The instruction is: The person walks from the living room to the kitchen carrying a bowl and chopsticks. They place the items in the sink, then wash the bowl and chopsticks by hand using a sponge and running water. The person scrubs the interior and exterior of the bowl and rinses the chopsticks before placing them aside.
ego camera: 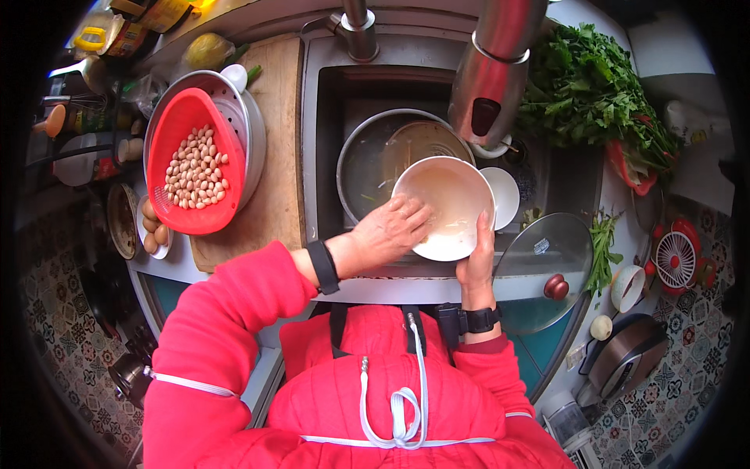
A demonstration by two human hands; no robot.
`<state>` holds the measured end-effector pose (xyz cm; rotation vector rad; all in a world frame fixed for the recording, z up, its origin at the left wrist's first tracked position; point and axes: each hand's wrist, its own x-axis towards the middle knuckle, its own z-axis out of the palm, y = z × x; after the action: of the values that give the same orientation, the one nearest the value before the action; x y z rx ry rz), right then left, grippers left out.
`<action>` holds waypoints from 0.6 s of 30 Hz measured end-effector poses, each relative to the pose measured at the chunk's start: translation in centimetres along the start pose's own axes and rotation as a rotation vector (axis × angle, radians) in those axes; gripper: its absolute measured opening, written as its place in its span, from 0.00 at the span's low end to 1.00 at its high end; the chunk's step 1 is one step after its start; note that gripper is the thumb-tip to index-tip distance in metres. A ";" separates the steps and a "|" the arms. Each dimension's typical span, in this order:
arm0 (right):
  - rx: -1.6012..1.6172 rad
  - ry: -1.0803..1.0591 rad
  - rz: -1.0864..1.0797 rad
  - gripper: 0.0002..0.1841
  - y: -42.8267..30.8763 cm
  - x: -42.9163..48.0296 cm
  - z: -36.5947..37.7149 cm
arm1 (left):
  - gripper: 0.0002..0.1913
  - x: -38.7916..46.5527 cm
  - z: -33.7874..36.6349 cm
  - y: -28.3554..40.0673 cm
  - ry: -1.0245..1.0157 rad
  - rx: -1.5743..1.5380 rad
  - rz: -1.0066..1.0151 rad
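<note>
A white bowl (460,193) is tilted over the sink, with cloudy liquid inside. My right hand (477,252) grips it at the lower right, thumb over the rim. Across its left side lies my left hand (389,231), fingertips over the inside; its thumb is hidden, so I cannot tell whether it grips the rim. Below the bowl, a large round metal basin (360,158) holds water and a submerged round item too murky to name. A smaller white bowl (504,196) sits just right of the one in my hand.
A faucet (489,99) overhangs the sink (310,146). Left, a red colander (196,220) of nuts rests in a metal pot (253,140) on a wooden board (278,176). Leafy greens (592,88) and a glass lid (542,275) lie right. Eggs (155,231) sit far left.
</note>
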<state>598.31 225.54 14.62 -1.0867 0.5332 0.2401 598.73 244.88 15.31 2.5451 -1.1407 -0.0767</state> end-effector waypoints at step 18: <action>-0.061 -0.072 -0.037 0.29 -1.5 0.0 0.6 | 0.21 -0.4 -1.3 -1.8 -0.027 -0.081 0.084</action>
<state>599.17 225.37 15.96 -1.1419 0.4430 0.2636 599.93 246.65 15.86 2.4295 -1.2280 -0.1344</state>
